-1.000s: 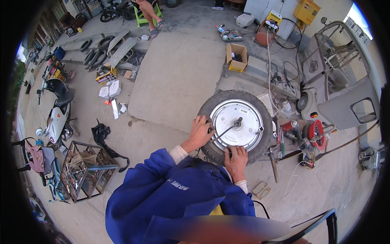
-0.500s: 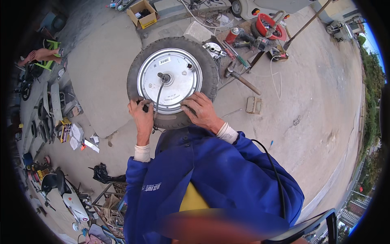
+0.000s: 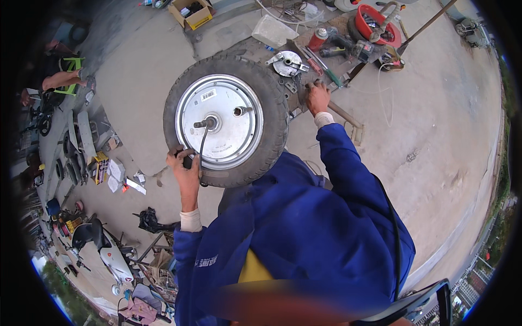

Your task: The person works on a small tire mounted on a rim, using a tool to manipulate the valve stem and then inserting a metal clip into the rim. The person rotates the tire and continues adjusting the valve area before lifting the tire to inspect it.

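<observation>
A wheel with a knobbly black tyre (image 3: 273, 117) and a silver hub (image 3: 217, 138) leans upright in front of me. Its threaded axle points toward me, and a black cable hangs from it. My left hand (image 3: 184, 165) grips the tyre's lower left edge near that cable, fingers and thumb curled. To the right of the wheel, my right hand (image 3: 317, 99) is closed over the head of a hammer, mostly hiding it. The wooden hammer handle (image 3: 343, 114) sticks out to the lower right. A round brake plate (image 3: 287, 63) lies just beyond this hand.
Beyond my right hand lie screwdrivers (image 3: 329, 71), a red spray can (image 3: 318, 39), a power tool (image 3: 359, 50) and a red basin (image 3: 379, 24) of parts. A pale block (image 3: 274, 31) and a yellow box (image 3: 191, 13) sit behind the wheel. A scooter (image 3: 111, 255) stands lower left.
My right hand has left the tyre's lower right side and reached out to the hammer head. My left hand stays on the tyre. The wheel has turned and tilted slightly.
</observation>
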A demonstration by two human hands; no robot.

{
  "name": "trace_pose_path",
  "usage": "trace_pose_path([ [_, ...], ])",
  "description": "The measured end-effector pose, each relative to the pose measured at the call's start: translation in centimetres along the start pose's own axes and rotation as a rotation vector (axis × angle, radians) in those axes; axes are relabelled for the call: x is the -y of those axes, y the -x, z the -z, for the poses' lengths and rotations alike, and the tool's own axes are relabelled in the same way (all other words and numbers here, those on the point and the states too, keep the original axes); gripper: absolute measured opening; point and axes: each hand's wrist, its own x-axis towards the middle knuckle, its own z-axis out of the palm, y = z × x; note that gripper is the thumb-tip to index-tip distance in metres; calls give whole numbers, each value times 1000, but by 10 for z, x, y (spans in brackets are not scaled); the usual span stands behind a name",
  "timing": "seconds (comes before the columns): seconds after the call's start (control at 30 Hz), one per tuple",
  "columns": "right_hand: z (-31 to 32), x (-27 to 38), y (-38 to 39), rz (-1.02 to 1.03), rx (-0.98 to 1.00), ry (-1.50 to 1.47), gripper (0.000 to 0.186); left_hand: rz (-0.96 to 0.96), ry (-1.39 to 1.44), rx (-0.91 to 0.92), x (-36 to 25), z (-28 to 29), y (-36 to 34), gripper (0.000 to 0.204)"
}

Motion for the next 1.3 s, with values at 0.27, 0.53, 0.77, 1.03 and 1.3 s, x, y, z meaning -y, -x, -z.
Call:
trace_pose_path([
  [0.27, -42, -18, -50, 187, 212, 283, 29, 107, 8, 36, -17, 9, 2, 15],
  [0.53, -39, -25, -57, 300, 257, 234, 35, 172, 3, -25, -31, 5, 7, 14],
  [0.77, 50, -16, -7, 113, 89, -427, 28, 85, 31, -50, -23, 1, 6, 15],
  [1.03, 238, 107, -7, 362, -29, -738, 16, 75, 67, -68, -16, -6, 7, 15],
  [1.3, 229, 206, -37, 866, 217, -480, 18, 32, 104, -105, -14, -5, 4, 14],
])
